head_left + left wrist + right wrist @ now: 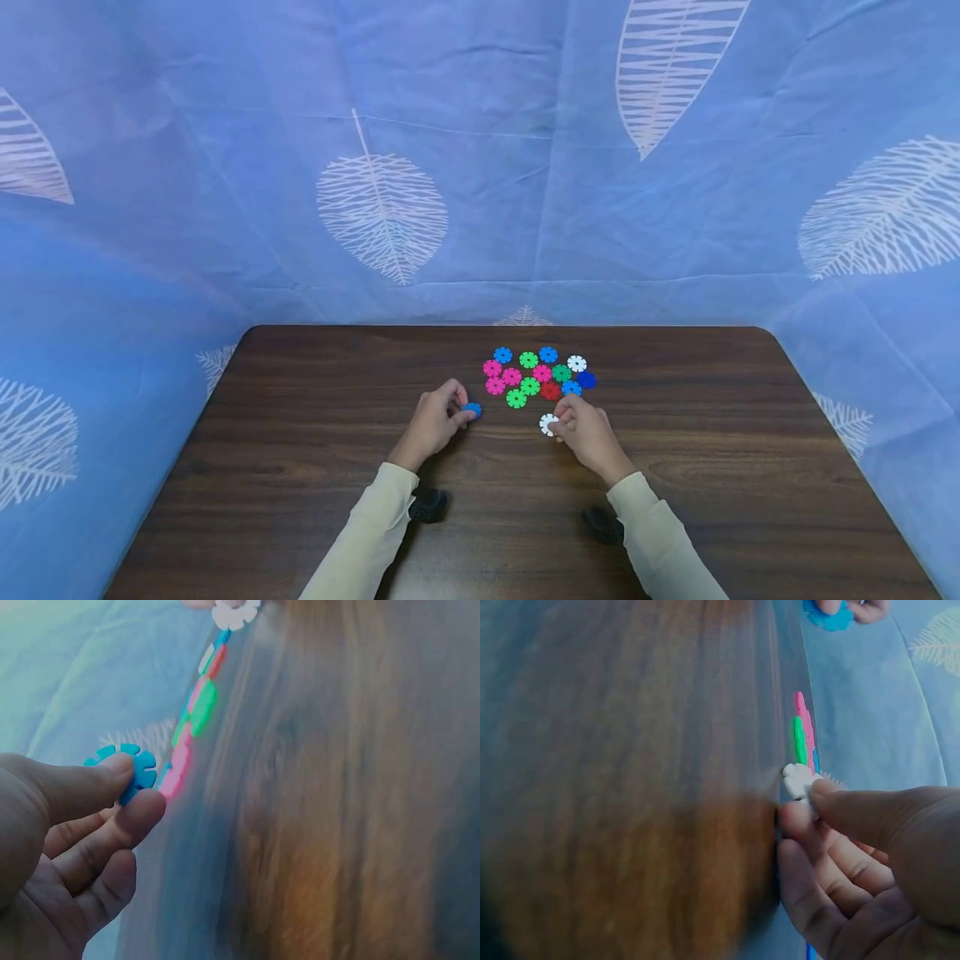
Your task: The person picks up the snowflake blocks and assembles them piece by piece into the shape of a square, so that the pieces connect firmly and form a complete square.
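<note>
Left hand (pixel 435 422) pinches blue disc (pixel 143 772); right hand (pixel 588 433) pinches white disc (pixel 545 426). Likely light, stiff, slightly slick; best pinched near the edge.

1 blue notched disc (pixel 472 410), pinched and tilted, is apart from 1 white notched disc (pixel 547 424), also pinched.

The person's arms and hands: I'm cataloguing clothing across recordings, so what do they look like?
The left sleeve and right sleeve are long, plain and pale cream, ending near the wrists. Dark, rounded devices show at the inner side of both. The left hand and right hand wear no gloves.
</note>
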The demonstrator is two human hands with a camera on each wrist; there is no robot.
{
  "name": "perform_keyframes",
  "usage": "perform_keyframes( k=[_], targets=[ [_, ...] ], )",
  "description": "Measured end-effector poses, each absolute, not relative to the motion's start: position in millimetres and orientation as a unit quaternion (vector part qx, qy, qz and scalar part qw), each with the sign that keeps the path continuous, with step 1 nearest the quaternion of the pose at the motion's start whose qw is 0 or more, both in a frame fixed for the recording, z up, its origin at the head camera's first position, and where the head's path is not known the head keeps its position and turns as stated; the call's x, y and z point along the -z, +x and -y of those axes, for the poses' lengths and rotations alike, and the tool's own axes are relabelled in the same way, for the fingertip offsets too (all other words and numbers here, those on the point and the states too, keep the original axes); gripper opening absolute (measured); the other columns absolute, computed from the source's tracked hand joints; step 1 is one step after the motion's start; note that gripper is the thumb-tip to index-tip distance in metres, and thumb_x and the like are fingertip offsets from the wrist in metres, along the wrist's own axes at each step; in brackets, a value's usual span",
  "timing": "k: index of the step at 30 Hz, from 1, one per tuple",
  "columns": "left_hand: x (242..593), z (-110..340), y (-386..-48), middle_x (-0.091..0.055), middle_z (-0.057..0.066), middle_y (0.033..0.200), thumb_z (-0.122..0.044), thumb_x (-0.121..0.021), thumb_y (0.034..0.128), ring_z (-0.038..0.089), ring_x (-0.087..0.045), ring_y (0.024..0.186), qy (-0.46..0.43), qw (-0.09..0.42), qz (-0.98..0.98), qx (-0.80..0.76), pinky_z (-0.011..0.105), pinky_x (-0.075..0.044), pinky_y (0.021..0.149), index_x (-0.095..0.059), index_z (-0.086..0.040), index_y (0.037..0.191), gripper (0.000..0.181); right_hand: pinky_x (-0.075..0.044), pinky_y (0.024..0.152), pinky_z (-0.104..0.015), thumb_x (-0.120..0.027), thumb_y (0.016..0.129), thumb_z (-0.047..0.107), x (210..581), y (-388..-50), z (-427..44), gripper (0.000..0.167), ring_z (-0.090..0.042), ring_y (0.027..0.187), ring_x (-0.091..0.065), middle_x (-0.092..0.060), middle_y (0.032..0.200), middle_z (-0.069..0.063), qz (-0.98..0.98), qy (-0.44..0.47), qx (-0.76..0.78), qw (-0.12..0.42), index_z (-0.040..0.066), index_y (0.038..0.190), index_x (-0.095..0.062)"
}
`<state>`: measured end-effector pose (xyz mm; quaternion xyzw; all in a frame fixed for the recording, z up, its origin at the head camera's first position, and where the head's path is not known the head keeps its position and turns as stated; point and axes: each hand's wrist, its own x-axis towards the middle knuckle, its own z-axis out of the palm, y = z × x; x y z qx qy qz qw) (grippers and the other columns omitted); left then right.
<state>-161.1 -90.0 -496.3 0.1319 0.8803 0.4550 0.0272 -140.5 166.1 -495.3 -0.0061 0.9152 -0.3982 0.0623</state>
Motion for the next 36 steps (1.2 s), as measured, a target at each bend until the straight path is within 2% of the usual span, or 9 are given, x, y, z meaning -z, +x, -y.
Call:
perform_keyframes(
  k=[6, 9, 13, 17, 21, 23, 27, 36],
  targets=[
    [490, 82, -142, -0.070, 0.004, 0.075, -0.008, -0.068, 0.0855, 0.009, -0.065, 0.066, 0.153, 0.010, -0.858, -0.490, 0.019, -0.050, 0.059, -0.053, -0.008, 0.087, 0.016, -0.055, 0.057, -0.021, -0.066, 0.088, 0.006, 495, -129, -173, 0.014, -0.011, 0.064, -0.065, -0.063, 0.080, -0.007, -0.890, -0.012, 0.452, 0.064, 0.003, 0.097, -0.058],
    [485, 77, -135, -0.070, 0.004, 0.073, -0.009, -0.070, 0.0845, 0.011, -0.065, 0.065, 0.161, 0.003, -0.852, -0.499, 0.018, -0.050, 0.059, -0.053, -0.008, 0.086, 0.017, -0.057, 0.061, -0.023, -0.065, 0.088, 0.006, 488, -125, -173, 0.015, -0.013, 0.066, -0.067, -0.064, 0.082, -0.009, -0.870, -0.019, 0.486, 0.077, 0.002, 0.099, -0.057],
    [479, 73, -129, -0.072, 0.008, 0.075, -0.007, -0.070, 0.0841, 0.020, -0.068, 0.067, 0.168, 0.004, -0.837, -0.521, 0.017, -0.049, 0.059, -0.053, -0.002, 0.087, 0.018, -0.058, 0.064, -0.025, -0.065, 0.088, 0.006, 476, -120, -170, 0.019, -0.018, 0.069, -0.068, -0.065, 0.085, -0.014, -0.842, -0.044, 0.532, 0.082, -0.002, 0.104, -0.057],
    [474, 70, -121, -0.073, 0.010, 0.079, -0.007, -0.069, 0.0843, 0.019, -0.070, 0.069, 0.160, 0.015, -0.822, -0.547, 0.018, -0.051, 0.060, -0.054, 0.002, 0.093, 0.019, -0.059, 0.067, -0.031, -0.063, 0.090, 0.008, 466, -115, -164, 0.025, -0.016, 0.070, -0.067, -0.064, 0.091, -0.019, -0.814, -0.066, 0.571, 0.086, -0.005, 0.110, -0.056],
    [473, 68, -114, -0.073, 0.008, 0.081, -0.009, -0.069, 0.0842, 0.013, -0.070, 0.069, 0.156, 0.013, -0.812, -0.563, 0.018, -0.052, 0.061, -0.060, 0.000, 0.098, 0.019, -0.058, 0.066, -0.027, -0.065, 0.090, 0.012, 461, -112, -160, 0.028, -0.013, 0.068, -0.066, -0.064, 0.094, -0.020, -0.794, -0.072, 0.598, 0.086, -0.005, 0.110, -0.058],
    [474, 65, -111, -0.073, 0.008, 0.081, -0.009, -0.069, 0.0843, 0.014, -0.070, 0.069, 0.160, 0.007, -0.805, -0.572, 0.017, -0.051, 0.060, -0.063, -0.002, 0.097, 0.016, -0.058, 0.065, -0.024, -0.065, 0.089, 0.014, 461, -111, -159, 0.029, -0.013, 0.067, -0.066, -0.064, 0.094, -0.022, -0.785, -0.076, 0.609, 0.086, -0.005, 0.110, -0.058],
    [477, 62, -106, -0.073, 0.009, 0.081, -0.010, -0.068, 0.0858, 0.019, -0.071, 0.070, 0.163, -0.007, -0.801, -0.576, 0.017, -0.049, 0.058, -0.066, -0.003, 0.092, 0.009, -0.058, 0.066, -0.026, -0.065, 0.090, 0.014, 459, -109, -154, 0.029, -0.013, 0.068, -0.068, -0.063, 0.094, -0.024, -0.769, -0.080, 0.627, 0.092, -0.006, 0.110, -0.058],
    [479, 60, -97, -0.074, 0.009, 0.084, -0.012, -0.065, 0.0885, 0.014, -0.072, 0.074, 0.170, -0.024, -0.802, -0.573, 0.021, -0.056, 0.071, -0.066, -0.004, 0.094, 0.010, -0.059, 0.068, -0.029, -0.063, 0.091, 0.013, 456, -105, -145, 0.031, -0.014, 0.071, -0.071, -0.064, 0.093, -0.025, -0.755, -0.087, 0.640, 0.112, -0.007, 0.114, -0.057]
  ],
)
